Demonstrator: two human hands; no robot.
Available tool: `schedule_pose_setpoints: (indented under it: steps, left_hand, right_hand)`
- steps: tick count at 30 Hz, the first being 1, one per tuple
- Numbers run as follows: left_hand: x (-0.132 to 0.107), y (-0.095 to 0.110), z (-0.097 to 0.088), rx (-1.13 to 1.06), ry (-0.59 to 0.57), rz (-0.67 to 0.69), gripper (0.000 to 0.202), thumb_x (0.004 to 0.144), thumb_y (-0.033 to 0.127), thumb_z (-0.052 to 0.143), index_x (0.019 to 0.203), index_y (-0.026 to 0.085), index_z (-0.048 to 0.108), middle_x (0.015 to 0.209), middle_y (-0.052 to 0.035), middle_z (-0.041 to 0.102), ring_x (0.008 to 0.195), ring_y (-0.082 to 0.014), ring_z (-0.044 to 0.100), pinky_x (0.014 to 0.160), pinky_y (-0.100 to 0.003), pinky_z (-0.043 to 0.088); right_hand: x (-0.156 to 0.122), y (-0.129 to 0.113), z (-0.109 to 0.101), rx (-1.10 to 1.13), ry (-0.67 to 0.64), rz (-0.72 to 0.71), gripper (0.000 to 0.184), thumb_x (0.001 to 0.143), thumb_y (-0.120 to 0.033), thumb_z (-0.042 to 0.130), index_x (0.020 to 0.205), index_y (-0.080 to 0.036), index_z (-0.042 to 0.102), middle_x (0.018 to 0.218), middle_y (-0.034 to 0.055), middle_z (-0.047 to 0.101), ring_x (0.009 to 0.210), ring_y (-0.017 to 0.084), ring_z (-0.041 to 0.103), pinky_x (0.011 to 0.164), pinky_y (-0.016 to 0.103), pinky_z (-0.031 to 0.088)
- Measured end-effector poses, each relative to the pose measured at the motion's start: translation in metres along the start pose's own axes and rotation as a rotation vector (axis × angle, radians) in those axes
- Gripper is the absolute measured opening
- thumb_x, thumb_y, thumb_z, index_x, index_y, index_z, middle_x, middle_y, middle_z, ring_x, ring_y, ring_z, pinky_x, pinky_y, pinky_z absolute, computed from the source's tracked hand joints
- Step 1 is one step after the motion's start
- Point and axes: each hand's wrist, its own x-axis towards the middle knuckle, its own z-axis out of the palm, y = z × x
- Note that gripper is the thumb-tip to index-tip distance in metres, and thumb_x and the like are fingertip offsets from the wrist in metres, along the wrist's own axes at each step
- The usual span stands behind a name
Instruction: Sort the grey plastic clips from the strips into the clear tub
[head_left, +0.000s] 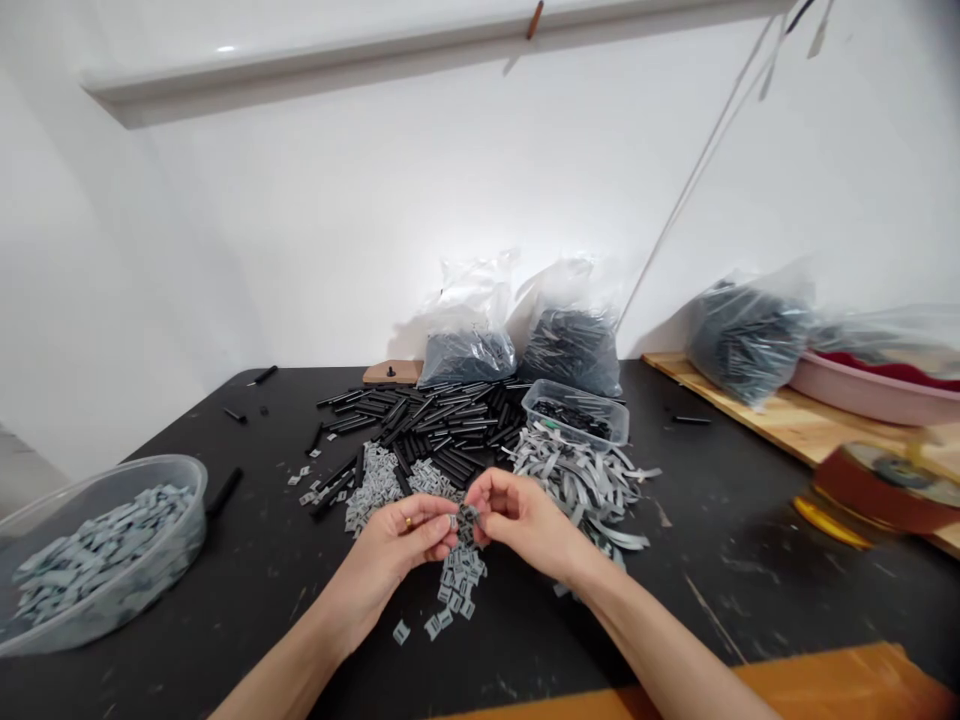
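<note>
My left hand (397, 545) and my right hand (525, 520) meet over the middle of the black table (240, 600). Both pinch one small dark-and-grey part (466, 520) between their fingertips. Under the hands lies a loose heap of small grey clips (457, 580). Behind them a pile of black sticks (435, 420) spreads out. A pile of grey strips (581, 475) lies to the right of my hands.
A clear bowl (97, 545) of grey pieces sits at the left. A small clear tub (577, 410) holds black parts. Plastic bags (525, 335) of black parts stand by the wall, another bag (742, 335) on a wooden board at right, near a pink basin (870, 385).
</note>
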Motion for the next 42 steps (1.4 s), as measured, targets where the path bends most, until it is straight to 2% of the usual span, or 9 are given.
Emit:
schedule_pose_setpoints:
  steps: [4, 9, 18, 24, 32, 35, 39, 42]
  left_hand:
    - [-0.002, 0.001, 0.003, 0.034, 0.001, 0.042, 0.022, 0.080, 0.030, 0.072, 0.097, 0.016, 0.070, 0.084, -0.0042, 0.068, 0.078, -0.0120, 0.061, 0.073, -0.022, 0.049]
    - [-0.003, 0.004, 0.005, 0.126, 0.039, 0.123, 0.020, 0.081, 0.032, 0.070, 0.096, 0.018, 0.070, 0.086, -0.0040, 0.069, 0.081, -0.0136, 0.062, 0.073, -0.022, 0.049]
    - [-0.009, 0.010, 0.009, 0.074, 0.018, 0.048, 0.024, 0.078, 0.032, 0.073, 0.097, 0.016, 0.072, 0.083, -0.0048, 0.070, 0.080, -0.0137, 0.063, 0.074, -0.022, 0.049]
    - [-0.010, 0.014, 0.010, 0.045, 0.033, 0.030, 0.025, 0.076, 0.032, 0.076, 0.095, 0.016, 0.073, 0.084, -0.0057, 0.072, 0.081, -0.0150, 0.064, 0.074, -0.023, 0.050]
    - [-0.004, 0.003, 0.005, -0.023, 0.029, 0.030, 0.025, 0.075, 0.030, 0.076, 0.096, 0.016, 0.073, 0.086, -0.0062, 0.072, 0.081, -0.0144, 0.064, 0.075, -0.023, 0.051]
    - [-0.001, -0.001, 0.004, 0.006, 0.030, 0.041, 0.025, 0.076, 0.030, 0.075, 0.097, 0.016, 0.072, 0.088, -0.0062, 0.072, 0.082, -0.0144, 0.064, 0.075, -0.023, 0.051]
    - [0.000, -0.002, 0.006, 0.103, 0.061, 0.092, 0.024, 0.078, 0.031, 0.073, 0.096, 0.016, 0.072, 0.085, -0.0061, 0.074, 0.080, -0.0157, 0.065, 0.073, -0.024, 0.051]
    - [0.000, -0.001, 0.009, 0.178, 0.079, 0.135, 0.023, 0.078, 0.031, 0.072, 0.095, 0.015, 0.073, 0.083, -0.0061, 0.075, 0.076, -0.0167, 0.066, 0.072, -0.025, 0.052]
  right_hand:
    - [0.000, -0.001, 0.007, 0.131, -0.024, 0.027, 0.026, 0.066, -0.003, 0.051, 0.088, -0.016, 0.054, 0.076, -0.0035, 0.052, 0.063, 0.009, 0.056, 0.063, 0.023, 0.043]
    - [0.000, -0.001, 0.008, 0.179, -0.009, 0.037, 0.029, 0.063, -0.001, 0.052, 0.088, -0.016, 0.053, 0.077, -0.0037, 0.052, 0.063, 0.008, 0.052, 0.062, 0.022, 0.042]
    - [-0.003, -0.004, 0.004, 0.196, 0.026, -0.016, 0.020, 0.074, -0.007, 0.058, 0.091, -0.016, 0.054, 0.079, -0.0021, 0.055, 0.066, 0.008, 0.048, 0.063, 0.022, 0.039]
    - [-0.002, -0.002, 0.004, 0.235, 0.014, -0.010, 0.020, 0.075, -0.013, 0.066, 0.091, -0.017, 0.053, 0.078, -0.0018, 0.057, 0.064, 0.008, 0.049, 0.064, 0.022, 0.040]
    - [-0.002, -0.003, 0.007, 0.242, 0.049, -0.014, 0.024, 0.074, -0.021, 0.073, 0.088, -0.016, 0.055, 0.076, -0.0016, 0.060, 0.065, 0.008, 0.052, 0.065, 0.021, 0.040]
    - [-0.001, -0.002, 0.008, 0.242, 0.088, -0.011, 0.028, 0.071, -0.022, 0.077, 0.088, -0.015, 0.056, 0.076, -0.0009, 0.063, 0.067, 0.008, 0.055, 0.064, 0.021, 0.041]
    - [0.001, 0.001, 0.009, 0.290, 0.126, 0.044, 0.045, 0.059, -0.025, 0.085, 0.092, -0.015, 0.056, 0.075, 0.0002, 0.066, 0.061, 0.010, 0.057, 0.062, 0.024, 0.046]
    - [0.002, 0.002, 0.009, 0.292, 0.135, 0.061, 0.047, 0.056, -0.026, 0.087, 0.091, -0.014, 0.058, 0.073, -0.0007, 0.065, 0.057, 0.009, 0.057, 0.059, 0.024, 0.047]
